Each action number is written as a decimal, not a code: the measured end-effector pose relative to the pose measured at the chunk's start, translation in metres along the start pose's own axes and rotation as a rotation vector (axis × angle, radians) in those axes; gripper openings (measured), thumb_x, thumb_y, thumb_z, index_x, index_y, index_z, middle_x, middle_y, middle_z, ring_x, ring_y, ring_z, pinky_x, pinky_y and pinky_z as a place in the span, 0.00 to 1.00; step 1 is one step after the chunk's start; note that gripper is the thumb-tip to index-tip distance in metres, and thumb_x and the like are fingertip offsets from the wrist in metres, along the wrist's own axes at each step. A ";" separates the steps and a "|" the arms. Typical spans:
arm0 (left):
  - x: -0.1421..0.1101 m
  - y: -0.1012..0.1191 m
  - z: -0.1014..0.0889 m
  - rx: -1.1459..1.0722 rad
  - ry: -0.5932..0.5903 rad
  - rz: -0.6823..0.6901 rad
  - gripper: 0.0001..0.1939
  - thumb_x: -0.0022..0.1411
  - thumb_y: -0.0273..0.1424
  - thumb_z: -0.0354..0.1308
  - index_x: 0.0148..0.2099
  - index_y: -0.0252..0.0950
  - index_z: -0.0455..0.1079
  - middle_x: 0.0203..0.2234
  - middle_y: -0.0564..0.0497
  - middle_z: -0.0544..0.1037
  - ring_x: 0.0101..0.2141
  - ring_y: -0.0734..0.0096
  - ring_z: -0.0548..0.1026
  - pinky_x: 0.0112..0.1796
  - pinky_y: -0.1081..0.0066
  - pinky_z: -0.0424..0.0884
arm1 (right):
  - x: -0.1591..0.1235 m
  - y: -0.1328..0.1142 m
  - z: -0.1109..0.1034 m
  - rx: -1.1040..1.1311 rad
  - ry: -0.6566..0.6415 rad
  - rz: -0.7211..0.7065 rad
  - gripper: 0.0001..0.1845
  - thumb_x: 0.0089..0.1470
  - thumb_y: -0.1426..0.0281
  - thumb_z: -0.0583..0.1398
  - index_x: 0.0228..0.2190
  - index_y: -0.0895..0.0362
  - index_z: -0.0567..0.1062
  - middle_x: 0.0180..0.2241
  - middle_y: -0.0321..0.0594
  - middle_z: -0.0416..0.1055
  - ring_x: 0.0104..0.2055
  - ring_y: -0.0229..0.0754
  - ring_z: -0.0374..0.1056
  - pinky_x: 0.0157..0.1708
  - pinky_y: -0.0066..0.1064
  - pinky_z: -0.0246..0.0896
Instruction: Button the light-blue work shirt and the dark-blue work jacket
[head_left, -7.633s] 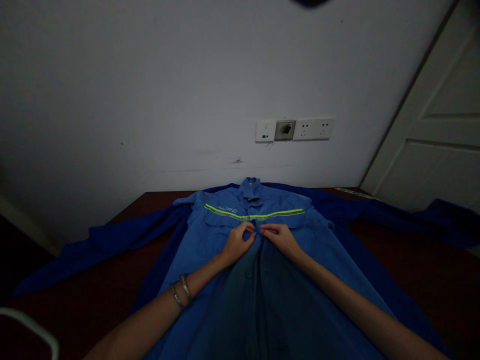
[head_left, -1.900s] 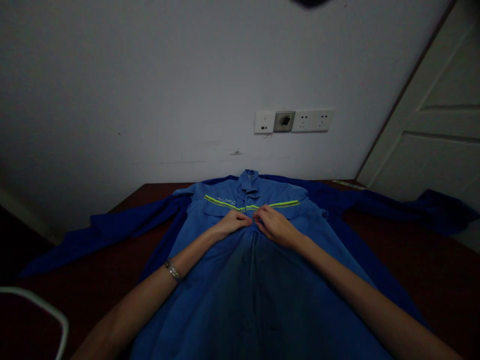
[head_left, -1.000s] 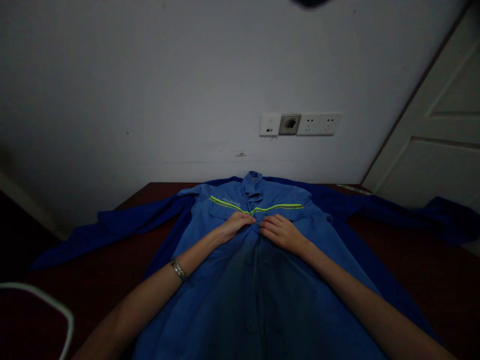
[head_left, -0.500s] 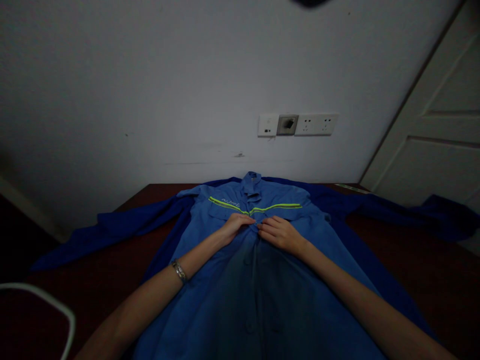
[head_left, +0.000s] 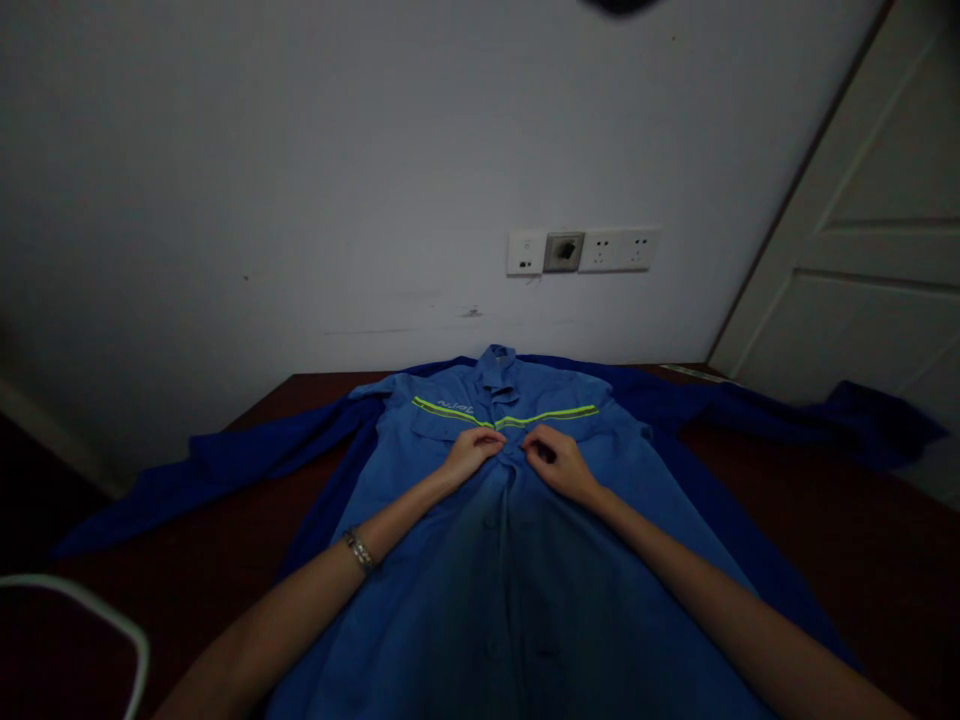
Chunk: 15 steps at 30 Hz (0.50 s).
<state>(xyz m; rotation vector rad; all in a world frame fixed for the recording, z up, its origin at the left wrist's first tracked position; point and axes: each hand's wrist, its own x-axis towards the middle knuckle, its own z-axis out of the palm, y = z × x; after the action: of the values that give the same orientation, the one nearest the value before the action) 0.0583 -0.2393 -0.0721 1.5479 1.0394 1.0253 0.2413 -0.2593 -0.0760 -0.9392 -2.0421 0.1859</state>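
Observation:
A light blue work shirt (head_left: 420, 500) with a yellow-green stripe across the chest lies front up, collar away from me. Just below the stripe, my left hand (head_left: 472, 452) pinches the edge of its front opening between thumb and fingers. A little to the right, my right hand (head_left: 559, 462) has thumb and forefinger closed in a pinch on the other side of the opening, its remaining fingers curled. The fingertips of the two hands are slightly apart. Further down the front, faint buttons show in shadow.
Under the shirt lies a darker blue garment (head_left: 270, 447), its sleeves spread both ways on a dark red-brown table (head_left: 259, 400). Behind are a wall with a socket panel (head_left: 615, 250) and, at right, a panelled door (head_left: 877, 250). A white cable-like curve (head_left: 112, 622) shows lower left.
My right hand has gone from flatter, extended fingers to a rounded pinch, and its fingertips have moved slightly away from the left ones. The left hand stays near the same spot on the shirt.

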 end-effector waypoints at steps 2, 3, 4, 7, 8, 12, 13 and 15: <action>0.000 -0.003 0.002 0.105 -0.012 0.067 0.08 0.48 0.27 0.56 0.34 0.31 0.72 0.27 0.52 0.74 0.29 0.74 0.69 0.34 0.74 0.63 | 0.002 0.004 0.003 0.076 -0.020 0.133 0.07 0.49 0.73 0.53 0.31 0.59 0.70 0.26 0.37 0.68 0.26 0.35 0.62 0.26 0.25 0.57; -0.001 -0.004 0.003 0.154 -0.015 0.094 0.08 0.49 0.26 0.55 0.34 0.31 0.71 0.27 0.51 0.73 0.29 0.74 0.68 0.34 0.74 0.63 | 0.004 0.005 0.003 0.092 -0.043 0.166 0.08 0.49 0.73 0.53 0.31 0.60 0.71 0.25 0.37 0.68 0.26 0.35 0.63 0.26 0.25 0.57; -0.002 -0.004 0.004 0.198 -0.003 0.124 0.08 0.50 0.26 0.54 0.35 0.31 0.71 0.27 0.51 0.73 0.29 0.74 0.68 0.34 0.74 0.63 | 0.005 0.006 0.004 0.099 -0.066 0.185 0.08 0.49 0.72 0.53 0.31 0.60 0.71 0.26 0.37 0.69 0.27 0.35 0.64 0.28 0.25 0.57; -0.009 -0.001 0.004 0.321 0.124 0.247 0.08 0.51 0.25 0.54 0.36 0.32 0.70 0.31 0.50 0.71 0.31 0.73 0.68 0.34 0.73 0.64 | 0.006 0.006 0.004 0.084 -0.110 0.205 0.09 0.50 0.71 0.52 0.28 0.60 0.72 0.25 0.37 0.70 0.27 0.36 0.64 0.29 0.26 0.56; -0.012 0.002 0.004 0.357 0.170 0.299 0.08 0.52 0.26 0.54 0.37 0.33 0.69 0.32 0.49 0.71 0.32 0.73 0.68 0.35 0.73 0.64 | 0.006 0.005 0.003 0.075 -0.110 0.210 0.10 0.50 0.71 0.52 0.28 0.60 0.72 0.25 0.37 0.70 0.27 0.36 0.64 0.29 0.26 0.56; -0.036 0.020 0.000 0.487 0.170 0.480 0.09 0.58 0.31 0.49 0.33 0.34 0.69 0.30 0.49 0.69 0.34 0.71 0.67 0.37 0.71 0.64 | 0.005 0.002 0.002 0.026 -0.117 0.205 0.11 0.51 0.71 0.51 0.29 0.61 0.72 0.24 0.37 0.69 0.26 0.35 0.63 0.28 0.25 0.55; -0.043 0.024 -0.001 0.529 0.140 0.510 0.10 0.59 0.31 0.48 0.31 0.34 0.69 0.29 0.49 0.69 0.34 0.71 0.67 0.38 0.70 0.63 | 0.005 0.001 0.001 0.009 -0.123 0.205 0.11 0.51 0.71 0.51 0.29 0.61 0.72 0.24 0.37 0.70 0.26 0.35 0.63 0.28 0.25 0.55; -0.059 0.031 -0.004 0.636 0.071 0.563 0.11 0.58 0.32 0.50 0.28 0.34 0.69 0.29 0.48 0.69 0.35 0.70 0.66 0.40 0.68 0.62 | 0.004 -0.001 0.001 -0.046 -0.122 0.221 0.12 0.52 0.71 0.50 0.30 0.60 0.72 0.25 0.38 0.70 0.27 0.36 0.64 0.28 0.25 0.55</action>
<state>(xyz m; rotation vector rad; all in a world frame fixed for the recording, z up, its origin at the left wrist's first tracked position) 0.0416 -0.2996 -0.0483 2.4338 1.0599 1.1900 0.2388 -0.2569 -0.0740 -1.2088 -2.0569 0.3231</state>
